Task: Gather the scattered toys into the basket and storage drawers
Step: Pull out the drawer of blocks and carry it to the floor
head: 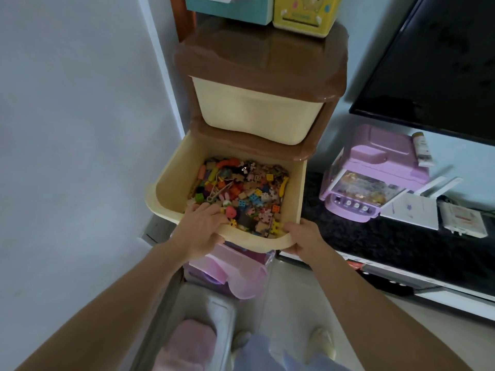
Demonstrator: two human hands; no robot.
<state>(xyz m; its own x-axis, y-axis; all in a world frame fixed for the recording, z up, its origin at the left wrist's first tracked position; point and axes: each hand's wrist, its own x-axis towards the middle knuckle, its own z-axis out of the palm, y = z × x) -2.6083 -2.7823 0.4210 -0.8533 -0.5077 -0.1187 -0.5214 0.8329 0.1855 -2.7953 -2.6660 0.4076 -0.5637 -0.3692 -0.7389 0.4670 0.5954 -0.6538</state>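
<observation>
1. A cream drawer [171, 183] stands pulled out of a brown storage unit [262, 54], filled with small colourful toys [241, 191].
2. The left hand [201, 226] grips the drawer's front rim, fingers inside.
3. The right hand [300, 236] holds the rim's right corner.
4. A purple toy machine [375, 167] sits nearby.

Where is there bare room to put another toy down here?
The brown cabinet top is bare in front of the teal box and yellow box. The open drawer is crowded with small toys; the dark TV shelf has a free strip before the purple toy machine.
</observation>
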